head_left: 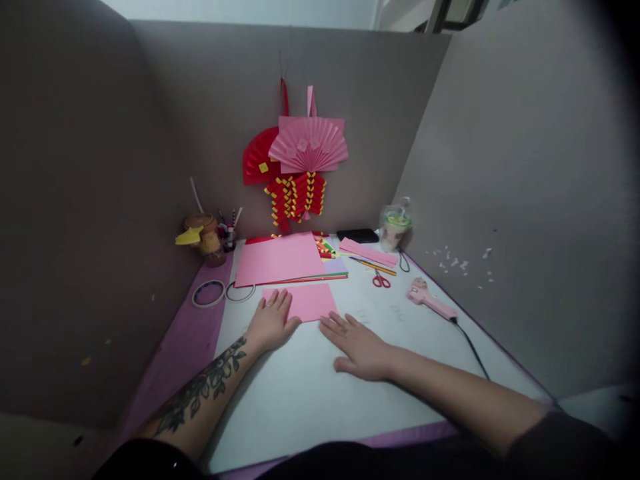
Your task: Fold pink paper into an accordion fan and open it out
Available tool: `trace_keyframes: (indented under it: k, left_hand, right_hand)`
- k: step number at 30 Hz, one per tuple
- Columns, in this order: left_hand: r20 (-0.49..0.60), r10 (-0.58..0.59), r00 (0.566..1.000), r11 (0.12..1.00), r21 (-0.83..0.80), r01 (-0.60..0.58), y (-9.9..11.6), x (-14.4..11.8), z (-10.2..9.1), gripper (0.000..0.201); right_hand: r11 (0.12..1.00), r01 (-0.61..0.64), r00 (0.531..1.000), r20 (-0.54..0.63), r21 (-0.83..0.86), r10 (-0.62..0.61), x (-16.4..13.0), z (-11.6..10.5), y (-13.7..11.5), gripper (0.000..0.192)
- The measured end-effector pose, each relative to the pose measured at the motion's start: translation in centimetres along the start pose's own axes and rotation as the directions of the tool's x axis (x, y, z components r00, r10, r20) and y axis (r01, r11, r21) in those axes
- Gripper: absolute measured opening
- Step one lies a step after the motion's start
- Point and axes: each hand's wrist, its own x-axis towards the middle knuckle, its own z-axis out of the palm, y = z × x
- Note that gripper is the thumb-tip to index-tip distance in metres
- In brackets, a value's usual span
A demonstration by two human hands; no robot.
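Observation:
A small pink paper sheet (313,301) lies flat on the white table top (280,400), in front of a stack of larger sheets. My left hand (271,321) rests open over its left side, fingers stretched out on the paper. At the sheet's lower right corner, my right hand (356,345) lies open and flat, its fingertips touching or very close to the edge. Neither hand grips anything. The part of the sheet under my left hand is hidden.
Behind the sheet lies a large pink sheet (280,260). Tape rolls (209,294) sit left; red scissors (381,279), pencils (373,266), pink strips (369,252) and a pink glue gun (431,300) with a cord lie right. Cups (396,230) stand at the back corners. Paper fans (309,145) hang behind.

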Motion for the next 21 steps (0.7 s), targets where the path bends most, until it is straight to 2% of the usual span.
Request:
trace_keyframes:
  k: [1,2,3,4,5,6,7,8,10,11,12,13,14,15,16,17,19,20,21]
  left_hand:
    - [0.004,-0.002,1.000,1.000,-0.001,0.002,0.0,0.0,0.0,0.069]
    - [0.007,-0.003,1.000,1.000,-0.001,0.003,0.0,0.0,0.0,0.069]
    - [0.007,-0.005,1.000,1.000,-0.002,0.005,0.0,0.0,-0.1,0.069]
    - [0.007,-0.007,1.000,1.000,-0.003,0.007,0.0,0.1,-0.1,0.069]
    - [0.008,-0.009,1.000,1.000,-0.004,0.009,0.0,0.1,0.0,0.069]
    - [0.010,-0.010,1.000,1.000,-0.006,0.010,0.0,0.1,0.0,0.069]
    - [0.013,-0.009,1.000,1.000,-0.008,0.009,0.0,0.1,0.0,0.068]
    - [0.015,-0.007,1.000,1.000,-0.010,0.008,0.0,0.1,0.0,0.068]
    - [0.015,-0.002,1.000,1.000,-0.010,0.002,0.0,0.1,-0.1,0.068]
    - [0.012,-0.001,1.000,1.000,-0.009,0.001,0.0,0.0,-0.1,0.068]
    - [0.011,-0.001,1.000,1.000,-0.006,0.001,0.0,0.0,-0.1,0.068]
    - [0.011,-0.002,1.000,1.000,-0.003,0.002,0.0,0.0,-0.2,0.067]
    - [0.013,-0.005,1.000,1.000,0.000,0.005,0.0,0.0,-0.2,0.067]
    - [0.015,-0.007,1.000,1.000,0.003,0.007,0.0,0.0,-0.2,0.067]
    - [0.018,-0.009,1.000,1.000,0.006,0.009,0.0,0.0,-0.2,0.067]
    - [0.020,-0.009,1.000,1.000,0.008,0.009,0.0,0.1,-0.2,0.067]
    - [0.019,-0.006,1.000,1.000,0.007,0.006,0.1,0.1,-0.2,0.067]
    - [0.017,-0.005,1.000,1.000,0.006,0.005,0.1,0.1,-0.2,0.067]
    - [0.016,-0.003,1.000,1.000,0.004,0.003,0.0,0.1,-0.2,0.067]
  right_hand:
    - [0.999,-0.053,0.999,0.009,0.004,0.053,-0.9,0.5,0.4,0.075]
    - [0.984,-0.178,0.984,-0.006,-0.008,0.178,-1.8,0.8,1.1,0.073]
    - [0.930,-0.366,0.930,-0.054,-0.042,0.364,-2.6,0.7,2.0,0.069]
    - [0.833,-0.548,0.834,-0.127,-0.083,0.536,-3.2,0.6,2.8,0.067]
    - [0.756,-0.643,0.762,-0.199,-0.118,0.617,-3.7,0.3,3.4,0.065]
    - [0.726,-0.673,0.733,-0.257,-0.142,0.630,-4.0,0.1,3.8,0.063]
    - [0.747,-0.646,0.754,-0.282,-0.157,0.593,-4.2,0.1,3.8,0.062]
    - [0.805,-0.572,0.810,-0.264,-0.159,0.523,-4.2,0.1,3.6,0.061]
    - [0.940,-0.317,0.945,-0.126,-0.128,0.301,-3.9,0.5,3.0,0.063]
    - [0.963,-0.250,0.967,-0.069,-0.105,0.244,-3.6,0.6,2.9,0.066]
    - [0.956,-0.276,0.961,-0.049,-0.100,0.272,-3.3,0.6,2.9,0.067]
    - [0.913,-0.391,0.920,-0.072,-0.115,0.385,-3.0,0.5,3.0,0.067]
    - [0.824,-0.549,0.835,-0.133,-0.138,0.534,-2.6,0.3,3.3,0.066]
    - [0.737,-0.658,0.753,-0.184,-0.155,0.632,-2.3,0.0,3.6,0.063]
    - [0.708,-0.687,0.726,-0.212,-0.163,0.655,-1.9,-0.3,3.8,0.060]
    - [0.742,-0.652,0.754,-0.233,-0.153,0.614,-1.6,-0.5,3.9,0.058]
    - [0.903,-0.415,0.901,-0.191,-0.112,0.391,-1.1,-0.6,3.9,0.058]
    - [0.954,-0.287,0.952,-0.138,-0.089,0.273,-0.8,-0.5,3.9,0.059]
    - [0.971,-0.226,0.971,-0.100,-0.073,0.218,-0.6,-0.5,4.0,0.060]
